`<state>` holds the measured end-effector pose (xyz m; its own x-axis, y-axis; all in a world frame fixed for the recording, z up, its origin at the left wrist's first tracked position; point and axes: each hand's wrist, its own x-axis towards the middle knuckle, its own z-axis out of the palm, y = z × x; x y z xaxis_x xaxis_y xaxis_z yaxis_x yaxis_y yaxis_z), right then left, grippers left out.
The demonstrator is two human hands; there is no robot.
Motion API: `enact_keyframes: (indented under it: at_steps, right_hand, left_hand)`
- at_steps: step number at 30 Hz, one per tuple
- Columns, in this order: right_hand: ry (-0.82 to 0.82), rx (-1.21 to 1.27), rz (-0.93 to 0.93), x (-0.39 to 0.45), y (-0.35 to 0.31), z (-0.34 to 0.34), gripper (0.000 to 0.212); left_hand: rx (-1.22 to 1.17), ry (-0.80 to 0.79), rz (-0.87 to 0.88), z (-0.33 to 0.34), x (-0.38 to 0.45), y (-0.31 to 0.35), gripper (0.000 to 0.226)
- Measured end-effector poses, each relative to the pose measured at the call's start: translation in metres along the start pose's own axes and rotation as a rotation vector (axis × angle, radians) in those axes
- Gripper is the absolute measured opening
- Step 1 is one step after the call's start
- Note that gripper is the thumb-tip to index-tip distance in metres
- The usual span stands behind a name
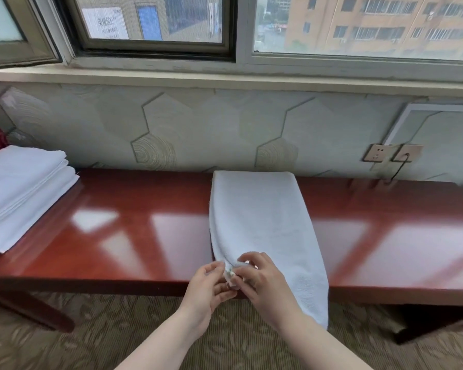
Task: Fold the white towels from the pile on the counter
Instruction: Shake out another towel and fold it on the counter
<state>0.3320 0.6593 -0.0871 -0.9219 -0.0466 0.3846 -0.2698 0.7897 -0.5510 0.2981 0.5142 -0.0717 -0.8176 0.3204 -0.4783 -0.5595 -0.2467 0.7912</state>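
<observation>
Towel [262, 222], white and nubby, lay lengthwise across the glossy red-brown counter [134, 236], folded into a long strip. Its far end sat flat and square close to the wall, while its near end spilled over the front edge of the counter and hung down toward the patterned carpet [91, 337]. The left edge curved inward as it came toward the person, so the strip looked narrower where the hands met it.

Both hands worked at that near left corner, just at the counter's front edge. The left hand [207, 287] had its fingers curled, thumb and fingertips closed together in a pinch on the corner of the towel. The right hand [262, 279] came in from the other side, its fingers bent and likewise pinching the same bunched corner, the fingertips of the two hands nearly touching. A small tag or label seemed to sit in the pinched cloth, but it was too small to read.

A stack of folded white linens [22, 193] rested on the far left end of the counter, well apart from the towel.

Through the window [155, 22] a pale sign [104, 22] on a building outside carried printed characters and what looked like the digits 500; the rest was too blurred to make out. Two wall sockets [393, 156] sat to the right, one with a dark cord plugged in.
</observation>
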Motion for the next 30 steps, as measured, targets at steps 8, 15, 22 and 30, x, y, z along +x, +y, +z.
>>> enact_keyframes:
  at_steps: [8,15,22,30]
  right_hand:
    - [-0.027,0.589,0.559,0.004,-0.004,-0.025,0.03]
    - [0.349,0.322,0.538,0.025,-0.025,-0.029,0.009]
    - [0.068,0.043,0.355,0.002,-0.032,0.004,0.017]
    - [0.569,0.102,0.401,0.019,-0.018,-0.026,0.025]
  left_hand:
    - [-0.067,0.039,-0.135,-0.007,-0.001,-0.011,0.012]
    - [0.094,0.072,-0.084,-0.004,-0.007,-0.007,0.015]
    - [0.095,0.035,-0.048,-0.002,-0.009,0.0,0.015]
    - [0.128,0.154,-0.045,-0.003,-0.01,0.003,0.018]
